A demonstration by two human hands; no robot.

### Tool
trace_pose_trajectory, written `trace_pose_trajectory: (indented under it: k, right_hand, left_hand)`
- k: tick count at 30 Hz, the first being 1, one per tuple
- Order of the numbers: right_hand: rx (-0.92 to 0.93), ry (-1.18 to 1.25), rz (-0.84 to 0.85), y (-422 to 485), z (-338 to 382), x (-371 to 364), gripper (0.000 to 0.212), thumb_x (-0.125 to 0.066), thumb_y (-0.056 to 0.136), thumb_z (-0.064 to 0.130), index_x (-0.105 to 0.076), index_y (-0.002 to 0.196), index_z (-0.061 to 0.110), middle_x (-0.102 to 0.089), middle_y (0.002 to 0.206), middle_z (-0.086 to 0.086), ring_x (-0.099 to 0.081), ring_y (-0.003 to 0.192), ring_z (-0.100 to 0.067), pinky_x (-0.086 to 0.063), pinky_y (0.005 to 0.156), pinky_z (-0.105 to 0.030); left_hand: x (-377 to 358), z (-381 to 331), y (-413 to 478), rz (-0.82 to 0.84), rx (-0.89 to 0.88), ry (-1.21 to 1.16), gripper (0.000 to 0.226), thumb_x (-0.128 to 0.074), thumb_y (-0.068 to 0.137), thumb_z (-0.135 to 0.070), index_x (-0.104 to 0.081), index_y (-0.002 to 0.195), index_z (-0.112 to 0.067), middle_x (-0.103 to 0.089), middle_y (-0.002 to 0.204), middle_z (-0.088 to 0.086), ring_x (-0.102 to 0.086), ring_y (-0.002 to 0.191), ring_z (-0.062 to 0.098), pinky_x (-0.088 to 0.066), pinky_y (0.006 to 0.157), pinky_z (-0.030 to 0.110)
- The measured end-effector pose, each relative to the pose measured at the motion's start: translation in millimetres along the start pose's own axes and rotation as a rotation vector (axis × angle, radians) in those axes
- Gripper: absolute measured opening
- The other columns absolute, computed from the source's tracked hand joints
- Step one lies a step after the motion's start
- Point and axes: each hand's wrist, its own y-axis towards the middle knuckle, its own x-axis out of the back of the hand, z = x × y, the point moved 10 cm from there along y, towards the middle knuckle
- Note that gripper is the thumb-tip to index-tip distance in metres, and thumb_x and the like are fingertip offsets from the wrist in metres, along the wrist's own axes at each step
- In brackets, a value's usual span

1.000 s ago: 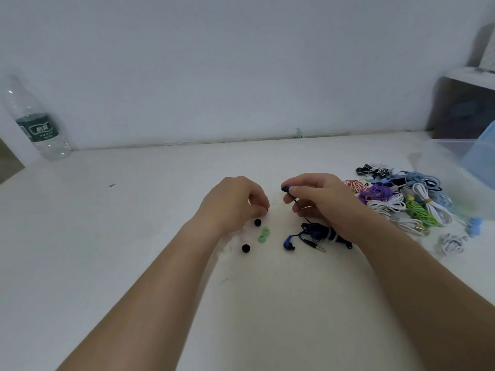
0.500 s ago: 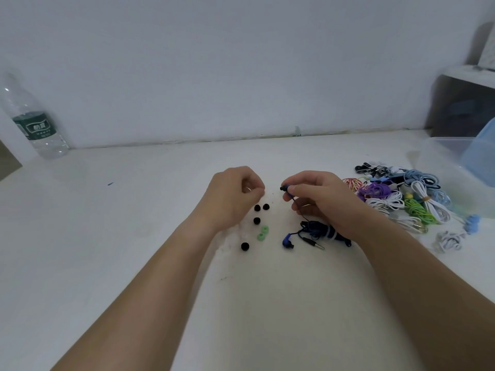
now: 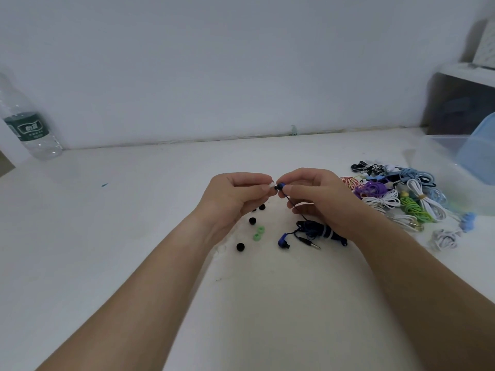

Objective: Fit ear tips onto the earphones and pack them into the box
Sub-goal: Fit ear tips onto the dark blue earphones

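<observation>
Left hand (image 3: 235, 196): held above the table, fingers curled, pinching a pale ear tip (image 3: 270, 186).
Right hand (image 3: 316, 196): pinching the blue earbud (image 3: 280, 187), which meets the tip.
Room: table (image 3: 134, 236) stretches wide leftward; earphone pile (image 3: 396, 199) and box (image 3: 442, 167) crowd the right edge.

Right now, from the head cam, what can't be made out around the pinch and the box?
Head view only.
Hidden: small pale ear tip, mostly covered by fingertips of the left hand; whether it is seated on the blue-and-black earbud in the right hand, cannot tell.
Half hidden: round black ear tip, partly behind the left hand.
Cut off: clear plastic box, right edge; interior mostly out of frame.
</observation>
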Motion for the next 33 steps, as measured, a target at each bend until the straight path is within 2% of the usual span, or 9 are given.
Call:
trace_pose_trajectory:
  k: [5,15,22,33]
  right_hand:
    - [0.002,0.022,-0.004,0.2,1.1,-0.4,0.012,-0.066,0.092,0.005,-0.073,0.100,0.010,-0.075,0.087,-0.007,-0.063,0.070,-0.016,-0.055,0.071,-0.031]
    - [0.016,0.020,-0.012,-1.1,2.7,-0.7,0.010,-0.067,0.092,0.007,-0.074,0.098,0.012,-0.074,0.085,-0.005,-0.063,0.071,-0.015,-0.055,0.070,-0.030]
    - [0.008,0.000,-0.019,-2.0,2.0,-0.2,0.012,-0.066,0.093,0.008,-0.075,0.101,0.012,-0.074,0.085,-0.004,-0.063,0.072,-0.013,-0.054,0.073,-0.031]
    - [0.007,-0.004,0.008,-1.7,1.2,-0.1,0.016,-0.065,0.094,0.009,-0.077,0.102,0.014,-0.074,0.086,-0.003,-0.063,0.073,-0.011,-0.052,0.076,-0.032]
  left_hand:
    - [-1.8,0.8,-0.9,0.010,0.010,0.015,0.017,-0.065,0.091,0.005,-0.072,0.104,-0.001,-0.077,0.099,0.015,-0.075,0.098,0.022,-0.058,0.081,0.021]
    - [-2.9,-1.1,-2.4,0.016,-0.001,0.026,0.013,-0.070,0.088,0.004,-0.072,0.097,-0.005,-0.078,0.094,0.014,-0.076,0.093,0.024,-0.059,0.083,0.027]
    - [-3.1,-2.5,-3.2,0.019,-0.020,0.079,0.013,-0.072,0.087,0.002,-0.072,0.096,-0.007,-0.077,0.089,0.009,-0.075,0.089,0.022,-0.057,0.075,0.025]
    - [-5.4,-4.4,-2.6,0.049,-0.043,0.097,0.012,-0.074,0.085,0.000,-0.072,0.093,-0.009,-0.076,0.089,0.009,-0.074,0.083,0.021,-0.056,0.071,0.024]
